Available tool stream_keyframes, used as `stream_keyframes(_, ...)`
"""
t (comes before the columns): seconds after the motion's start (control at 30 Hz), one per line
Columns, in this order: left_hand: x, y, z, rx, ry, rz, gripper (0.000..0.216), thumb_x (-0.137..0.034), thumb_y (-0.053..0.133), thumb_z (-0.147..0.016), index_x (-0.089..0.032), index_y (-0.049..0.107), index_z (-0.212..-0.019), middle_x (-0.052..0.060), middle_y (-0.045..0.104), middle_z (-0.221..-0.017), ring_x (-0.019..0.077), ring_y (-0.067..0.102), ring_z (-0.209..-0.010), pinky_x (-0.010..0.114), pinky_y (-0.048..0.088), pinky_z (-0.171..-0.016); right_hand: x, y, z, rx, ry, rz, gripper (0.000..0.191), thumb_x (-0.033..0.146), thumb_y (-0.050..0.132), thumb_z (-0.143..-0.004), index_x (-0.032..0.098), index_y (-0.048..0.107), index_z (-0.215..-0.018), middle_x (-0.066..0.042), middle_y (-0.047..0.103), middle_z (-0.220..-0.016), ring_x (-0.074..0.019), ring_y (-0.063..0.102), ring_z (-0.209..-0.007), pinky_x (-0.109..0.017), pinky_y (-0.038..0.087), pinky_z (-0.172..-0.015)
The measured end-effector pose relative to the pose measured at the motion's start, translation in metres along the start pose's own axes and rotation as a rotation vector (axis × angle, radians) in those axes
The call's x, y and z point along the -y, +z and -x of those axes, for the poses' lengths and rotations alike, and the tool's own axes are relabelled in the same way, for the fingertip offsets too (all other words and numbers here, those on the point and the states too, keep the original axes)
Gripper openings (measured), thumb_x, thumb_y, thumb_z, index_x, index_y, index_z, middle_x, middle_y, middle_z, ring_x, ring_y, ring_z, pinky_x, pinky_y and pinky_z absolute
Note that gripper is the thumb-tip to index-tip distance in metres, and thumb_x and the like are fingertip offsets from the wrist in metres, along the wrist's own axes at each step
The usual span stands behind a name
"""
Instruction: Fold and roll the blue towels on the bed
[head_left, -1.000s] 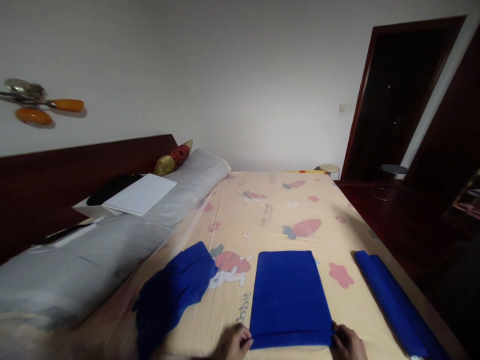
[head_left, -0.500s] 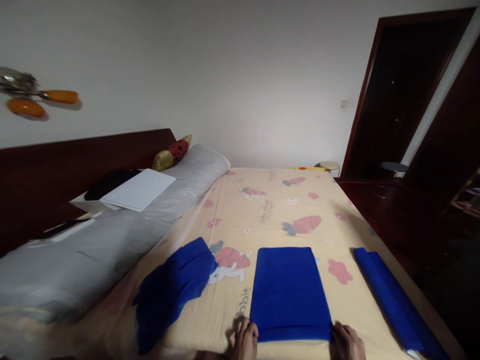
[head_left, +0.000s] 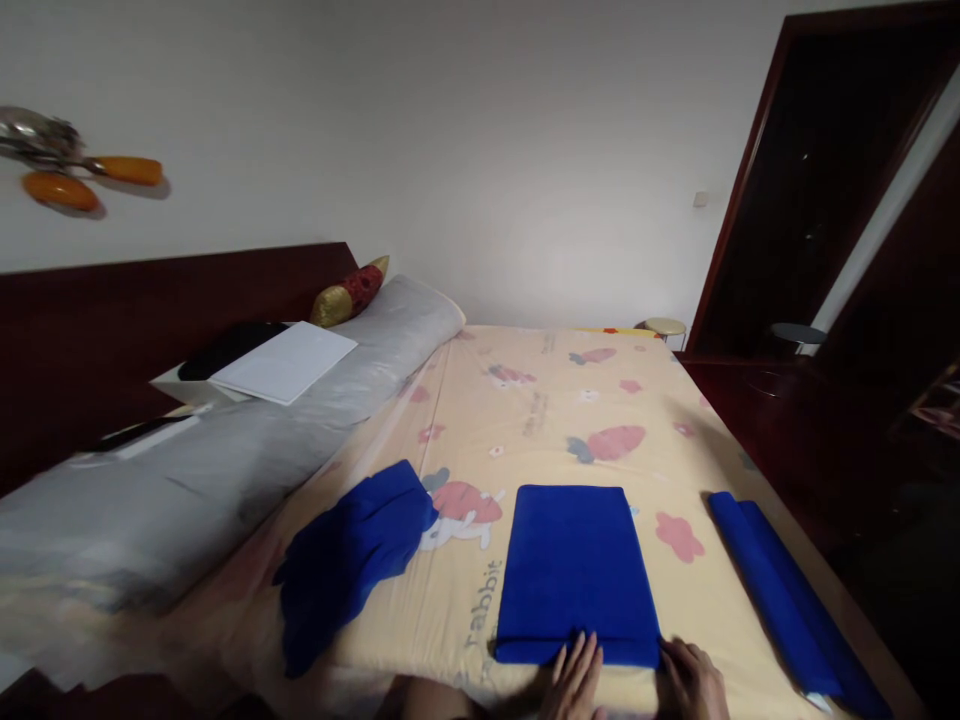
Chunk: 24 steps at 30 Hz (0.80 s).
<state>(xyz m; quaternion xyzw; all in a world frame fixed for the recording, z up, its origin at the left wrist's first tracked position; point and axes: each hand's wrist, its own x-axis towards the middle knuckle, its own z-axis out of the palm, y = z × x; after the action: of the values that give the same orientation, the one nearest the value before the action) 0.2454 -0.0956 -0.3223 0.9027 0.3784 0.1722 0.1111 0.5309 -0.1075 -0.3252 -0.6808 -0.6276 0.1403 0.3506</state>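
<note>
A folded blue towel [head_left: 576, 570] lies flat on the cream bed sheet [head_left: 555, 410] printed with carrots. My left hand [head_left: 576, 682] rests open, fingers stretched flat on the middle of the towel's near edge. At the towel's near right corner my right hand [head_left: 691, 680] touches the edge, its fingers curled over it. A crumpled blue cloth [head_left: 352, 558] lies to the left. At the bed's right edge lies a rolled blue towel [head_left: 780, 595].
A long grey bolster [head_left: 247, 450] runs along the dark wooden headboard [head_left: 150, 330], with a white board [head_left: 285, 362] and a red and gold cushion [head_left: 351, 290] on it. Dark wooden furniture [head_left: 825, 420] and a doorway stand at the right, with a small stool [head_left: 663, 328] beyond the bed.
My left hand has slid right from the towel's near left corner to the middle of its near edge. The right hand has stayed at the right corner.
</note>
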Motion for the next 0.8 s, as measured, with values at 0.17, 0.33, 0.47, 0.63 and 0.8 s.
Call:
stream_keyframes(0.17, 0.002, 0.016, 0.007, -0.002, -0.046, -0.029, 0.083, -0.042, 0.052, -0.085, -0.032, 0.001, -0.149, 0.0, 0.034, -0.151, 0.0223, 0.044, -0.134, 0.033, 0.039, -0.109, 0.031, 0.003, 0.0, -0.064, -0.072, 0.108, 0.052, 0.06, 0.039, -0.088, 0.025, 0.069, -0.112, -0.012, 0.071, -0.11, -0.0276, 0.068, -0.098, -0.041, 0.057, -0.083)
stream_keyframes(0.33, 0.002, 0.019, 0.004, 0.05, -0.098, -0.042, 0.073, -0.024, 0.042, -0.089, -0.035, 0.001, -0.148, -0.001, 0.037, -0.15, 0.0199, 0.046, -0.132, 0.036, 0.042, -0.108, 0.099, 0.043, 0.013, 0.206, -0.366, -0.047, 0.057, 0.046, 0.046, -0.091, 0.035, 0.03, -0.145, -0.001, 0.045, -0.145, -0.0233, 0.047, -0.13, -0.037, 0.048, -0.101)
stream_keyframes(0.47, 0.003, 0.001, 0.003, 0.097, -0.042, -0.017, 0.072, -0.025, 0.044, -0.089, -0.038, 0.004, -0.147, -0.003, 0.039, -0.149, 0.018, 0.048, -0.131, 0.034, 0.042, -0.108, 0.106, 0.057, 0.019, 0.287, -0.408, -0.029, 0.057, 0.046, 0.047, -0.091, 0.04, 0.025, -0.144, 0.001, 0.043, -0.144, -0.023, 0.044, -0.131, -0.039, 0.046, -0.103)
stream_keyframes(0.63, 0.019, -0.048, 0.033, -0.046, -0.252, -0.145, 0.065, -0.029, 0.038, -0.093, -0.033, 0.003, -0.148, -0.001, 0.036, -0.151, 0.0159, 0.042, -0.135, 0.033, 0.038, -0.11, 0.06, 0.015, 0.012, 0.282, -0.295, 0.117, 0.054, 0.044, 0.044, -0.093, 0.037, 0.026, -0.143, -0.001, 0.04, -0.146, -0.0239, 0.039, -0.133, -0.043, 0.044, -0.105)
stream_keyframes(0.8, 0.038, -0.071, 0.065, -0.044, -0.526, -0.231, 0.056, -0.03, 0.031, -0.095, -0.035, 0.009, -0.146, -0.004, 0.035, -0.152, 0.0186, 0.036, -0.139, 0.044, 0.031, -0.112, 0.038, -0.004, 0.018, 0.297, -0.209, 0.159, 0.054, 0.046, 0.04, -0.094, 0.04, 0.022, -0.145, 0.0, 0.039, -0.148, -0.0234, 0.039, -0.135, -0.049, 0.041, -0.107)
